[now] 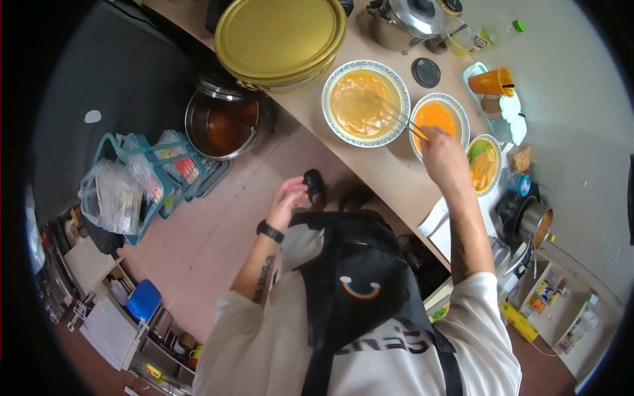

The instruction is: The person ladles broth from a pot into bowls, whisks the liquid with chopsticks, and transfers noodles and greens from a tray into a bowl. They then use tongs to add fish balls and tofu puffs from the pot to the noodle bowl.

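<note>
My right hand [442, 155] is closed on a pair of thin chopsticks [398, 117]. Their far ends reach into the yellowish liquid in the large patterned bowl [328, 120], whose surface is rippled. Beneath my right hand, partly covered by it, stands a smaller bowl of orange liquid [434, 119]. To its right is a third bowl with yellow pieces and something green [484, 165]. My left hand [288, 200] hangs in the air off the counter's edge, fingers apart and holding nothing.
A gold-lidded tub [281, 39] and a metal pot [406, 23] stand at the back of the wooden counter [300, 105], near a black lid [426, 72]. Below left are a pot of reddish-brown liquid [228, 129] and a teal rack with bags [158, 175]. A saucepan [533, 221] sits right.
</note>
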Action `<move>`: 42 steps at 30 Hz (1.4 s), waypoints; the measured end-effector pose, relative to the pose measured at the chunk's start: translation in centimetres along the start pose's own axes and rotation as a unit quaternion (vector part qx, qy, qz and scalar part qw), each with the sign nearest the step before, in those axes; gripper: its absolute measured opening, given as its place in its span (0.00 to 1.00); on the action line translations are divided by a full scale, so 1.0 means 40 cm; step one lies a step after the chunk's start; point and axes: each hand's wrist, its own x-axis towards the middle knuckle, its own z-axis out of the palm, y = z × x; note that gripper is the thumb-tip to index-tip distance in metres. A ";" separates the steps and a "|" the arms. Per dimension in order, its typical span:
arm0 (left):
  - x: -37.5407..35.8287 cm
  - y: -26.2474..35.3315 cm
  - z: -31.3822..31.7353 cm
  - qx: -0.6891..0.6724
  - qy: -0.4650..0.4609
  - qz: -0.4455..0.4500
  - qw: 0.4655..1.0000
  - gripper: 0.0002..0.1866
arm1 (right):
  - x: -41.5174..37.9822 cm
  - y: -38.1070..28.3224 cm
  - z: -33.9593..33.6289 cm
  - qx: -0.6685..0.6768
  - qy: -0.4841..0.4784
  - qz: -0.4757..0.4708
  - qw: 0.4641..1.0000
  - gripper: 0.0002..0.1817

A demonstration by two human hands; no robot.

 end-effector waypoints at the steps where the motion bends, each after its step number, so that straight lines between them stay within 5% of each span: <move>1: -0.012 -0.005 -0.010 0.015 0.008 -0.013 1.000 0.21 | -0.026 -0.005 -0.032 -0.012 -0.020 0.026 0.999 0.11; 4: -0.019 -0.047 -0.031 0.031 0.026 -0.045 0.998 0.21 | -0.024 -0.008 0.010 -0.024 0.009 -0.051 0.998 0.10; 16: -0.004 -0.059 -0.061 0.029 0.066 -0.035 0.997 0.15 | -0.046 -0.009 0.004 -0.034 -0.010 -0.026 0.999 0.09; 19: 0.015 -0.105 -0.066 0.168 -0.015 0.026 0.985 0.08 | -0.018 -0.004 0.009 -0.008 0.002 -0.003 1.000 0.11; 20: -0.011 -0.031 -0.031 0.283 -0.026 0.007 0.959 0.07 | -0.010 -0.013 0.002 0.002 0.013 0.000 1.000 0.11; 22: -0.062 0.075 0.035 0.372 -0.081 0.134 0.915 0.06 | -0.026 -0.023 -0.021 -0.022 -0.047 0.006 0.999 0.12; 24: -0.093 0.138 0.120 0.347 -0.145 0.189 0.907 0.05 | -0.019 -0.020 0.019 -0.039 -0.002 -0.064 0.997 0.13; 26: -0.092 0.146 0.154 0.449 -0.284 0.265 0.805 0.05 | -0.023 -0.014 0.036 -0.029 0.013 -0.054 0.998 0.12; 28: -0.100 0.145 0.192 0.475 -0.367 0.270 0.753 0.05 | 0.005 -0.012 0.022 -0.029 0.053 -0.066 0.996 0.12; 33: -0.092 0.134 0.260 0.472 -0.443 0.248 0.721 0.06 | -0.024 0.002 0.026 -0.048 0.025 -0.059 0.997 0.12; 40: -0.111 0.178 0.368 0.697 -0.473 0.324 0.432 0.06 | -0.045 0.021 0.030 -0.062 0.036 -0.040 0.997 0.12; 42: -0.083 0.203 0.382 0.684 -0.487 0.257 0.478 0.10 | -0.044 0.031 0.022 -0.051 0.018 -0.033 0.998 0.12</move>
